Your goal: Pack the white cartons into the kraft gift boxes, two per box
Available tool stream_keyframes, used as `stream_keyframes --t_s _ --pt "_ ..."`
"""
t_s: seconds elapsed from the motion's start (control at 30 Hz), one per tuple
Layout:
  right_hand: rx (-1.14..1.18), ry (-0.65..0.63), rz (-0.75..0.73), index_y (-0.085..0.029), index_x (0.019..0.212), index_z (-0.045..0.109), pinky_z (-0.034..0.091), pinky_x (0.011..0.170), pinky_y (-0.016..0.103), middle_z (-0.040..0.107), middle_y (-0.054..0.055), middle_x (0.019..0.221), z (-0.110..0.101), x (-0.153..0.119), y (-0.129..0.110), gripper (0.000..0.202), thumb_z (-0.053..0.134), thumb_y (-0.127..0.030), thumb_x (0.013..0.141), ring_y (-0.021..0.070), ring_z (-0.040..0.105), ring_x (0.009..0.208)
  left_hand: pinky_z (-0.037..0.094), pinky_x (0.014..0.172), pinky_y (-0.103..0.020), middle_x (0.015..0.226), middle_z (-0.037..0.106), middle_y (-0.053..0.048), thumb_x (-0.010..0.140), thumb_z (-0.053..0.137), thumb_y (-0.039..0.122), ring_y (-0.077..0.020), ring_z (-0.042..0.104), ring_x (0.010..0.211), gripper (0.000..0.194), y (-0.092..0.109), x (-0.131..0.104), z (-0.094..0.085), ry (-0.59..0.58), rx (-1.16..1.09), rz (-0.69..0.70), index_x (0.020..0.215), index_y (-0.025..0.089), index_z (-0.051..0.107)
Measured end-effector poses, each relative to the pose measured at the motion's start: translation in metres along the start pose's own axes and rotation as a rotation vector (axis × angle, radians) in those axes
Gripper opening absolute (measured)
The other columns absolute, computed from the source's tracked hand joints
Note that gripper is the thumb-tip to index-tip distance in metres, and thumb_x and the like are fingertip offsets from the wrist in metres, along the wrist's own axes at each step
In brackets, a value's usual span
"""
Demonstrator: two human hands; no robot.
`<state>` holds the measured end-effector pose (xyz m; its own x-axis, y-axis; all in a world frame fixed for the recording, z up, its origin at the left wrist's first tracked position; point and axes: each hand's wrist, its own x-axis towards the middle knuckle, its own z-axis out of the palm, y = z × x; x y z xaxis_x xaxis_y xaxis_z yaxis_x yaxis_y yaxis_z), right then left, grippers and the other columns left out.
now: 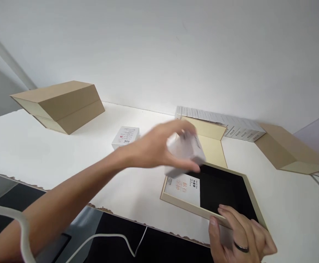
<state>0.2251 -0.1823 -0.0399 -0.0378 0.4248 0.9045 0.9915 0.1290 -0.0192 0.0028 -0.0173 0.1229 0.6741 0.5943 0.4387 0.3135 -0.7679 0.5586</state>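
My left hand (pixel 159 144) grips a small white box (pixel 187 151) between thumb and fingers, blurred by motion. It hovers over the left end of an open cream gift box (pixel 180 207) with a black inside. In that left end lies another white box (pixel 187 188) with orange and black print, flat against the black lining. My right hand (pixel 239 233), wearing a dark ring, clasps the near rim of the gift box at its right, thumb outside and fingertips over the edge. Behind, the gift box's cream lid (pixel 213 149) lies folded open. One more printed white box (pixel 126 136) rests beyond my left forearm.
A row of several white boxes (pixel 241 129) stands along the wall. Closed tan gift boxes sit at the left (pixel 63 104) and at the right (pixel 288 146). The white table (pixel 19 146) has a chipped front edge, with a white cable (pixel 104 235) below it.
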Motion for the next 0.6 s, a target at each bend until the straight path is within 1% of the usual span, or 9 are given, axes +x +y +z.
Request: stream_keyframes --t_s 0.07,0.13,0.2,0.27,0.3,0.37,0.47,0.53,0.6 --pt "0.016 0.002 0.031 -0.015 0.097 0.068 0.047 0.085 0.043 0.077 0.007 0.085 0.000 0.000 -0.001 0.010 0.070 -0.024 0.093 0.0221 0.069 0.075 0.050 0.099 -0.043 0.130 0.064 -0.009 0.083 0.082 0.048 -0.0274 0.063 0.115 0.047 0.018 0.015 0.018 -0.383 0.128 0.064 0.121 0.027 0.067" --pt "0.021 0.010 0.051 -0.016 0.096 0.068 0.048 0.084 0.043 0.077 0.007 0.085 0.001 -0.001 -0.002 0.012 0.071 -0.028 0.093 0.0226 0.069 0.076 0.047 0.100 -0.047 0.125 0.067 -0.011 0.091 0.072 0.052 -0.0292 0.065 0.110 0.042 0.032 0.024 0.035 -0.651 0.273 0.118 0.124 0.026 0.071" --pt "0.013 0.020 0.059 -0.016 0.094 0.068 0.048 0.084 0.044 0.077 0.007 0.084 0.002 -0.003 -0.002 0.014 0.070 -0.030 0.094 0.0229 0.069 0.075 0.046 0.097 -0.048 0.116 0.070 -0.011 0.095 0.061 0.061 -0.0304 0.066 0.105 0.047 0.040 0.029 0.047 -0.847 0.353 0.083 0.124 0.026 0.072" --pt "-0.001 0.020 0.066 -0.016 0.094 0.068 0.048 0.085 0.045 0.077 0.007 0.084 0.002 -0.004 -0.002 0.013 0.069 -0.030 0.094 0.0227 0.068 0.075 0.049 0.088 -0.044 0.114 0.071 -0.011 0.090 0.060 0.069 -0.0313 0.066 0.101 0.058 0.043 0.032 0.054 -0.980 0.383 0.009 0.129 0.027 0.069" --pt "-0.004 0.014 0.069 -0.016 0.095 0.068 0.048 0.085 0.045 0.077 0.007 0.084 0.002 -0.004 -0.002 0.013 0.069 -0.029 0.094 0.0225 0.068 0.075 0.050 0.083 -0.041 0.116 0.070 -0.011 0.087 0.064 0.070 -0.0309 0.066 0.098 0.063 0.042 0.032 0.055 -1.019 0.399 -0.005 0.133 0.027 0.066" --pt "-0.005 0.002 0.055 -0.018 0.096 0.068 0.047 0.085 0.044 0.078 0.005 0.086 0.001 -0.004 -0.001 0.010 0.069 -0.027 0.093 0.0215 0.069 0.075 0.050 0.073 -0.037 0.118 0.069 -0.013 0.082 0.072 0.065 -0.0292 0.066 0.092 0.070 0.038 0.034 0.058 -1.037 0.448 0.022 0.137 0.024 0.063" --pt "-0.003 0.004 0.016 -0.017 0.097 0.068 0.047 0.084 0.043 0.078 0.005 0.087 0.001 -0.002 0.001 0.011 0.068 -0.027 0.093 0.0212 0.069 0.075 0.050 0.066 -0.036 0.113 0.070 -0.012 0.080 0.074 0.061 -0.0277 0.065 0.087 0.065 0.033 0.036 0.061 -1.008 0.459 0.064 0.130 0.020 0.067" --pt "0.002 0.004 -0.001 -0.015 0.096 0.069 0.046 0.084 0.043 0.078 0.007 0.086 0.001 -0.001 0.002 0.012 0.069 -0.026 0.093 0.0222 0.069 0.074 0.051 0.067 -0.037 0.114 0.070 -0.012 0.078 0.073 0.065 -0.0291 0.066 0.089 0.067 0.031 0.035 0.062 -0.995 0.422 0.023 0.131 0.023 0.066" --pt "0.005 0.006 -0.006 -0.014 0.094 0.069 0.045 0.083 0.044 0.077 0.008 0.085 0.002 0.001 0.002 0.012 0.069 -0.025 0.093 0.0231 0.068 0.074 0.054 0.079 -0.041 0.127 0.066 -0.013 0.079 0.073 0.063 -0.0310 0.067 0.099 0.067 0.030 0.028 0.062 -0.945 0.373 0.022 0.133 0.024 0.065"
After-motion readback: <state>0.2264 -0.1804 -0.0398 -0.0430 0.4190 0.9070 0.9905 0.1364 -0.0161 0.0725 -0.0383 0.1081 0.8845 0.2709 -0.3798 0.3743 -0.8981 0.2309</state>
